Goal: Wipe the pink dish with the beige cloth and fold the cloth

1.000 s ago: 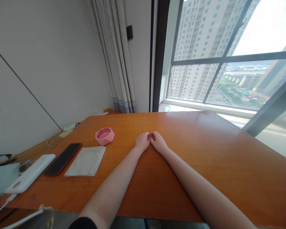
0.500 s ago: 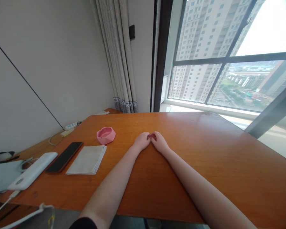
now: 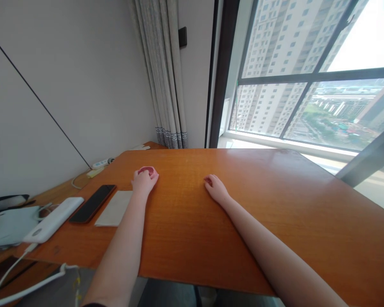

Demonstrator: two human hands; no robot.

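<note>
Head view is showing an orange-brown wooden table [image 3: 185, 238], its near edge running beneath both forearms, its far edge lying toward the window [image 3: 307, 106] and its right edge slanting away past a blunted corner. Broad wood is stretching between the two hands, and more is spreading from the right hand out to that slanting side. The left side is offering less room: a pale folded cloth [image 3: 113, 209] is lying partly behind the left forearm, a dark phone [image 3: 92, 204] is sitting just beside it, and a white power bank [image 3: 54, 219] is following near the left edge.

The left hand [image 3: 142, 183] is resting over a pink faceted bowl [image 3: 155, 172] on the far left part of the table, its fingers touching the rim; whether they are pinching the wall I cannot tell. The right hand [image 3: 215, 187] is resting on the wood well apart from it, the fingers curling loosely inward; how tightly they are closing I cannot tell.

The bowl's opening is facing upward, but the hand is hiding too much to be showing a long axis. Phone and power bank are both pointing from near left to far right. A round mark is showing on the power bank, too small for reading.
</note>
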